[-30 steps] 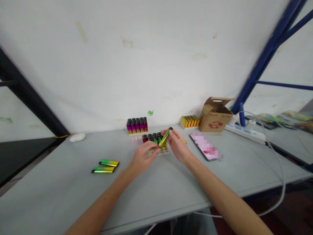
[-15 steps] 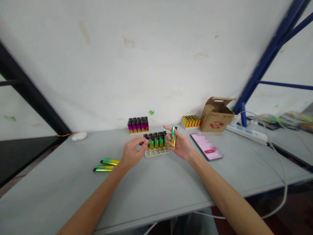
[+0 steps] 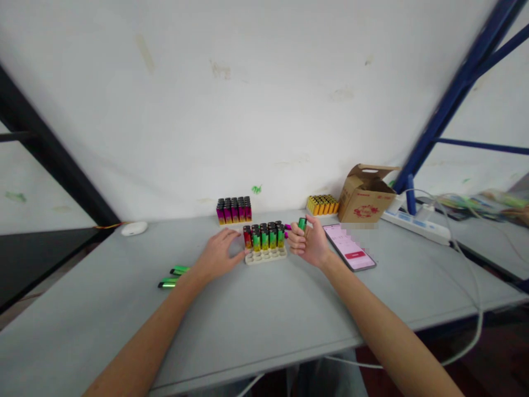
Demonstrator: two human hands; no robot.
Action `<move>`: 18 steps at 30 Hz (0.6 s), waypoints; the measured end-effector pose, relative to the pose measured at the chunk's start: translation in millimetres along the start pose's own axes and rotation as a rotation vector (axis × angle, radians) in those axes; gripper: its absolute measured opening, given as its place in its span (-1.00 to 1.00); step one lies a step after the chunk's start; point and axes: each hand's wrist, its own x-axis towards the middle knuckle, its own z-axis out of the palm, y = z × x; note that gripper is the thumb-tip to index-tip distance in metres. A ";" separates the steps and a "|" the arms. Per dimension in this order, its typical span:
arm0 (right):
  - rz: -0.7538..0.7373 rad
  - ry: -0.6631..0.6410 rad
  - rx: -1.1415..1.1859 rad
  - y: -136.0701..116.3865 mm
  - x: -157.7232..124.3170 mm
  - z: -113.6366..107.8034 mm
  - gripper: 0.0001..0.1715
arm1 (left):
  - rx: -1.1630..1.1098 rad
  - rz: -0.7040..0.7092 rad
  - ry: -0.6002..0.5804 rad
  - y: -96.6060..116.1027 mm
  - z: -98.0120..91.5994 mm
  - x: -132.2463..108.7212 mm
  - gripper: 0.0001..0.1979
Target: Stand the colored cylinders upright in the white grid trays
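My left hand (image 3: 219,253) is spread beside the left end of a pale tray (image 3: 266,257), fingers apart and holding nothing. Green-yellow lighters (image 3: 265,238) with black tops stand upright in the tray's back part, and a red one (image 3: 247,237) stands at its left. Holes at the front of the tray show bare. My right hand (image 3: 306,241), to the right of the tray, is closed round a green lighter (image 3: 302,224). A bit of magenta shows between that hand and the tray. Two green lighters (image 3: 168,283) lie near my left forearm, partly hidden by it.
Purple lighters (image 3: 234,210) stand at the back by the wall. Farther right are a tray of yellow-orange lighters (image 3: 323,205), an open cardboard box (image 3: 366,196), a phone (image 3: 349,248) and a power strip (image 3: 417,225). A white round device (image 3: 134,229) lies at the left.
My left hand has opened and drawn slightly left of the red lighter, which now stands uncovered. My right hand has moved slightly right, and its fingers have curled more round the green lighter.
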 end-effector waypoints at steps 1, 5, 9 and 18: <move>0.000 -0.004 0.005 1.2 0.2 0.0 -0.45 | 0.019 -0.006 -0.028 1.0 2.5 -1.1 -0.45; -0.007 -0.018 0.012 5.5 0.3 1.1 -0.44 | 0.059 -0.052 -0.109 6.0 8.6 -4.2 -0.34; -0.002 0.006 0.000 8.3 0.9 2.7 -0.42 | 0.065 -0.072 -0.159 7.3 12.0 -5.9 -0.28; 0.002 0.087 -0.024 13.9 4.4 9.4 -0.45 | 0.024 -0.069 -0.162 1.8 18.6 -8.4 -0.30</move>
